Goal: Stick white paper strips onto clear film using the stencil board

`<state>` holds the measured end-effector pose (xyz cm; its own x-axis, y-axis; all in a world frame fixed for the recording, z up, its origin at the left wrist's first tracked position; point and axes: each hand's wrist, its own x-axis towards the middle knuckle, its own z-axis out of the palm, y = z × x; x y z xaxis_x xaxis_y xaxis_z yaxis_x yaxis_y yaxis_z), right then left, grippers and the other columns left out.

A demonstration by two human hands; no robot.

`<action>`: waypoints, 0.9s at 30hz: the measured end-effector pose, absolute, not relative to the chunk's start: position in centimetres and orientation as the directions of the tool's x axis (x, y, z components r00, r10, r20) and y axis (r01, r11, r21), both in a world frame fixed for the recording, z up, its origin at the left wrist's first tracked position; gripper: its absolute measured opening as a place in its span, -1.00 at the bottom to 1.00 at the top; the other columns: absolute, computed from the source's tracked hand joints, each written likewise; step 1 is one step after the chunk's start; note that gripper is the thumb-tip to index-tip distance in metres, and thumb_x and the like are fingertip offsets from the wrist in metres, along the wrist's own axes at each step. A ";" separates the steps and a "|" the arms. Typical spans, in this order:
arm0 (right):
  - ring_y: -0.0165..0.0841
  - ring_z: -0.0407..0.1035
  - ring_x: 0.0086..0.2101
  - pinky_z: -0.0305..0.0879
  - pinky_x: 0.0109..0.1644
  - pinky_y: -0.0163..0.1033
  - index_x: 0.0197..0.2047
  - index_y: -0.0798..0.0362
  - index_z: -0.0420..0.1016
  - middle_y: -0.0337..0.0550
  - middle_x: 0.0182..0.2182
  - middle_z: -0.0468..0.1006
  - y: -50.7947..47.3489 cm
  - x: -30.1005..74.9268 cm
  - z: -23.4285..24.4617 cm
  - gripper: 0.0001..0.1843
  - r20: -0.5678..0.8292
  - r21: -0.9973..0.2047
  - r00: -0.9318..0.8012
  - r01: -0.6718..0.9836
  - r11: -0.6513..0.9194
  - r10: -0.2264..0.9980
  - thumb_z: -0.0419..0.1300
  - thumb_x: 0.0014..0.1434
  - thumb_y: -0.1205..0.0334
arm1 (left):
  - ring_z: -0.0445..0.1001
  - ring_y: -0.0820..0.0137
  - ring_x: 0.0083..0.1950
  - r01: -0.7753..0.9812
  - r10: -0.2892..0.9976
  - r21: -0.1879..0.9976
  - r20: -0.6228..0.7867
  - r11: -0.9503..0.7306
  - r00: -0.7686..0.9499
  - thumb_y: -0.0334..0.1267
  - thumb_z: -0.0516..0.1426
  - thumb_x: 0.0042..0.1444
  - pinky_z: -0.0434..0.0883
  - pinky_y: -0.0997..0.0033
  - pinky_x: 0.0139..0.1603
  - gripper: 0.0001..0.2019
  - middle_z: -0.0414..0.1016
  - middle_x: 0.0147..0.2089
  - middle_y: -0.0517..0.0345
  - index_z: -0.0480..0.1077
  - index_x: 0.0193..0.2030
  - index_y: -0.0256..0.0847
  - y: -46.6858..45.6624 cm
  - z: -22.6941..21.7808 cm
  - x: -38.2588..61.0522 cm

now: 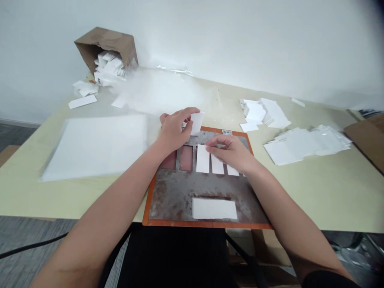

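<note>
My left hand [177,129] pinches a white card [196,123] between thumb and fingers, above the far edge of a grey metal plate [174,192] with an orange border. My right hand [229,150] has thumb and fingertips together at the top corner of another white card [203,159], which lies in a rectangular slot. To its right, more slots hold white cards [217,165], partly hidden under my right hand. Two slots on the left show a reddish bottom [186,158]. A white rectangular piece [214,209] lies across the plate's near part.
A cardboard box [120,40] spilling white cards stands at the back left. A stack of translucent sheets [99,146] lies left of the plate. Piles of white cards [288,146] are spread on the right of the pale table [324,196], near another cardboard box [367,134].
</note>
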<state>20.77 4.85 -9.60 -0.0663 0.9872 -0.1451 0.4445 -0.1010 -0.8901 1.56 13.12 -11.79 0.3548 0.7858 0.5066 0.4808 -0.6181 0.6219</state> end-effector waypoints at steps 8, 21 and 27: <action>-0.43 0.28 -0.46 0.20 -0.41 -0.27 -0.30 0.01 0.61 -0.17 -0.35 0.54 4.7 20.4 -9.8 -0.84 0.006 -0.716 -0.076 0.695 0.057 0.997 0.24 0.12 0.14 | 0.54 0.37 -0.15 0.486 0.790 0.623 0.496 -0.613 0.361 -0.43 0.01 0.22 0.20 0.04 0.15 -0.63 0.60 -0.14 0.21 0.41 0.09 -0.04 13.0 -11.6 1.6; -0.43 0.30 -0.48 0.26 -0.38 -0.24 -0.27 0.01 0.59 -0.18 -0.34 0.53 4.1 20.0 -9.7 -0.84 0.078 -0.650 -0.080 0.752 0.111 0.994 0.24 0.15 0.13 | 0.54 0.38 -0.15 0.500 0.791 0.614 0.495 -0.611 0.360 -0.44 0.01 0.21 0.20 0.08 0.17 -0.63 0.61 -0.10 0.20 0.41 0.09 -0.03 13.1 -11.7 1.6; -0.47 0.29 -0.54 0.24 -0.37 -0.23 -0.21 -0.03 0.62 -0.18 -0.27 0.56 3.2 20.3 -8.6 -0.78 -0.015 -0.614 -0.193 0.776 0.144 0.981 0.30 0.14 0.04 | 0.54 0.38 -0.13 0.511 0.792 0.606 0.489 -0.609 0.365 -0.43 0.01 0.22 0.20 0.11 0.16 -0.63 0.60 -0.06 0.20 0.40 0.10 -0.02 13.0 -11.6 1.5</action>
